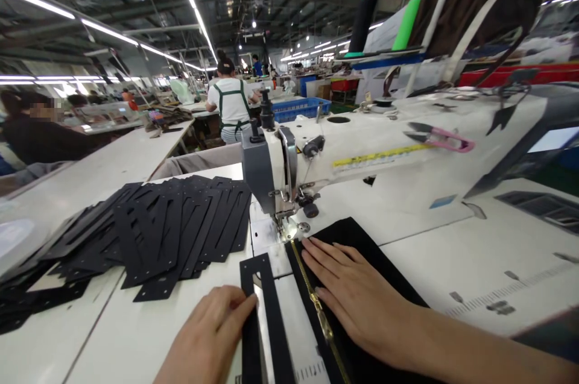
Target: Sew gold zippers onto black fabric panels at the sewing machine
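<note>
My right hand [357, 293] lies flat, fingers stretched out, on a black fabric piece [362, 239] with a gold zipper [312, 293] running along its left edge. The fingertips sit just below the presser foot [289, 228] of a white sewing machine [362, 155]. My left hand [212, 336] is curled, its fingers pressing on a black slotted frame piece [266, 305] that lies on the table left of the zipper.
A large fanned pile of black slotted pieces [158, 233] covers the table at the left. Pink snips [441, 138] and a yellow tape rest on the machine arm. Thread cones [364, 19] stand behind. A person in a green apron [231, 100] works further back.
</note>
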`<state>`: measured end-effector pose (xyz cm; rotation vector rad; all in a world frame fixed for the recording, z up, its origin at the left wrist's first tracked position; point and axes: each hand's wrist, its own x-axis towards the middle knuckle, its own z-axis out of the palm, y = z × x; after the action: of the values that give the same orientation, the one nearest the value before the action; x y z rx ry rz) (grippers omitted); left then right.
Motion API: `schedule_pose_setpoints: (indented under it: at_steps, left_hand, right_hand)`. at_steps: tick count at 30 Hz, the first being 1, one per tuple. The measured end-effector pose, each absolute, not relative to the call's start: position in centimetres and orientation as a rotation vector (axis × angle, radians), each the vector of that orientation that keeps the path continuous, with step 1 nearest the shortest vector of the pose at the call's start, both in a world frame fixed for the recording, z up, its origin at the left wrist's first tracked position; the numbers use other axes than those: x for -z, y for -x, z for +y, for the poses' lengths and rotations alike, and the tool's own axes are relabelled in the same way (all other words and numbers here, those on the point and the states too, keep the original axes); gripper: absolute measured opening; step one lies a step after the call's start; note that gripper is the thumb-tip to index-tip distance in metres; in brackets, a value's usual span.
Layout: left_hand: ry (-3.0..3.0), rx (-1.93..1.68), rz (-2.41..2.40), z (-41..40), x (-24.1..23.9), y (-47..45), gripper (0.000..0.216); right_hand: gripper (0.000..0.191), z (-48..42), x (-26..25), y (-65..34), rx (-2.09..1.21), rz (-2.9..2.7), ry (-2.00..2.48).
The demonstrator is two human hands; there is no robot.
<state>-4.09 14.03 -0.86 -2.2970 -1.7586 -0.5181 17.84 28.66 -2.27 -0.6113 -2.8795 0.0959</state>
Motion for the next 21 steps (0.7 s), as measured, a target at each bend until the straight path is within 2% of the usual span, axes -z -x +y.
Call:
schedule_pose_setpoints:
  at_steps: [3, 7, 16, 21]
  left_hand:
    - [2.205, 0.698, -1.815, 14.6, -0.1, 3.4, 0.028]
    - [2.179, 0.841, -1.597, 16.1, -0.6, 1.7, 0.033]
    - [2.340, 0.509, -1.537, 20.4, 1.6, -0.6, 0.033]
    - [2.328, 0.502, -1.501, 20.3, 1.6, -0.3, 0.034]
  right_hand:
    - [0.046, 28.4, 2.3, -17.7, -0.085, -2.853, 0.651]
    - [0.046, 28.0, 2.6, -17.6, -0.053, -2.838, 0.590]
    - [0.052, 28.5, 3.0, -17.9, -0.152, -2.763, 0.508]
    - [0.051, 28.5, 3.4, -17.9, -0.210, -2.753, 0.537]
